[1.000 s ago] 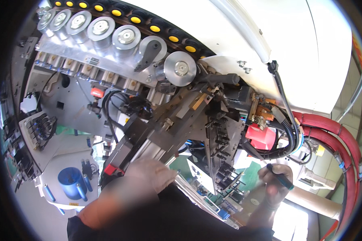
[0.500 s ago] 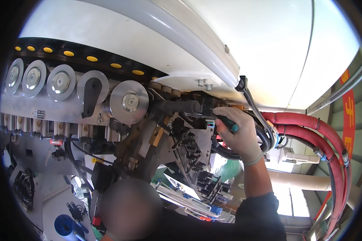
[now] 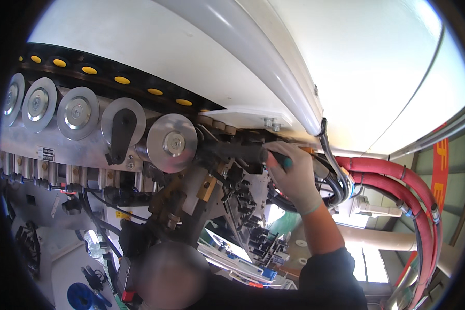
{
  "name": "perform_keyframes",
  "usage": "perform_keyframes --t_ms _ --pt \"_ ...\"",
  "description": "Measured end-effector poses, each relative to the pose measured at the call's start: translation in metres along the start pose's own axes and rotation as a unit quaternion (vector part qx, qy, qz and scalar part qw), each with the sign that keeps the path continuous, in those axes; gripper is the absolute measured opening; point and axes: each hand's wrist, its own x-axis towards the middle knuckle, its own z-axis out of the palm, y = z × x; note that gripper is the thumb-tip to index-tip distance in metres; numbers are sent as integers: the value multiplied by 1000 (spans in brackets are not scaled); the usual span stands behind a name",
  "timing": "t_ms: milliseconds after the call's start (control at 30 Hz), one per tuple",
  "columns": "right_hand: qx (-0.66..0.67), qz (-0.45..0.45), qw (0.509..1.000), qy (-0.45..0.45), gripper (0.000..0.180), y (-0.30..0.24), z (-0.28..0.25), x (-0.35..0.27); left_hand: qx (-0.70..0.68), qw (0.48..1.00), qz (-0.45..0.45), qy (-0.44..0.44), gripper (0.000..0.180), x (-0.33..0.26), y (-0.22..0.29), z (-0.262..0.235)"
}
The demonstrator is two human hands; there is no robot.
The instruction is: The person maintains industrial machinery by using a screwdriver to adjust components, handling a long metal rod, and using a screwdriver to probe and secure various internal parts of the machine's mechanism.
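Note:
Gloved in white, my right hand (image 3: 296, 178) is closed around the handle of a green-and-black screwdriver (image 3: 284, 161). The screwdriver's working end is hidden by the hand and dark machine parts. The fingers are beside the end of a thick dark cylinder (image 3: 243, 152) on the machine; whether they touch it I cannot tell. At the lower left, a blurred patch (image 3: 170, 274) covers what seems to be my left hand, so its fingers do not show. Above it runs a dark bracket with a brass-coloured block (image 3: 207, 188).
Several silver discs (image 3: 173, 143) line the machine on the left, under a black strip with yellow round caps (image 3: 122, 80). A tube lamp (image 3: 274, 62) crosses overhead below a white panel. Thick red hoses (image 3: 398, 168) curve down at the right. A blue spool (image 3: 82, 297) is at the lower left.
My right hand has moved left with the screwdriver, closer to the end of the dark cylinder. The whole view has shifted slightly.

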Motion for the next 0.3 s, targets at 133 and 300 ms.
perform_keyframes --t_ms 133,300 --pt "-5 -9 1000 -7 21 -8 -8 3 -189 934 -237 -189 33 33 1 -32" --pt "-16 1 1000 -24 21 -2 -14 8 -127 969 -181 -109 41 7 9 0"
